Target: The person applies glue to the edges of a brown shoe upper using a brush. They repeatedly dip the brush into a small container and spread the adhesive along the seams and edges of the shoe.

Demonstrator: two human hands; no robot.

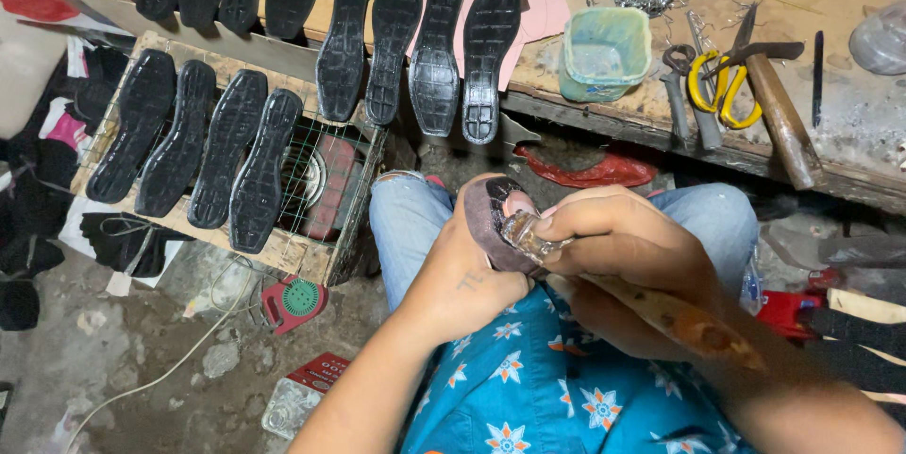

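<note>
Seated over blue floral cloth, a person grips a dark shoe piece (491, 218) at picture centre in the left hand (453, 279), while the right hand (613, 242), at 3 o'clock of it, is closed round a worn brush (661, 308) whose tip touches the piece. At 12 o'clock on the bench, a green tub (606, 53) holds a pale, unclear content. Black soles (203, 147) line a wire crate (321, 185) at 10 o'clock; scissors (722, 86) and a hammer (779, 114) lie at 1 o'clock.

A shoemaker's workshop: rows of black soles (231, 159), a hammer (779, 105) and scissors (722, 86) on a scarred workbench (849, 133).
</note>
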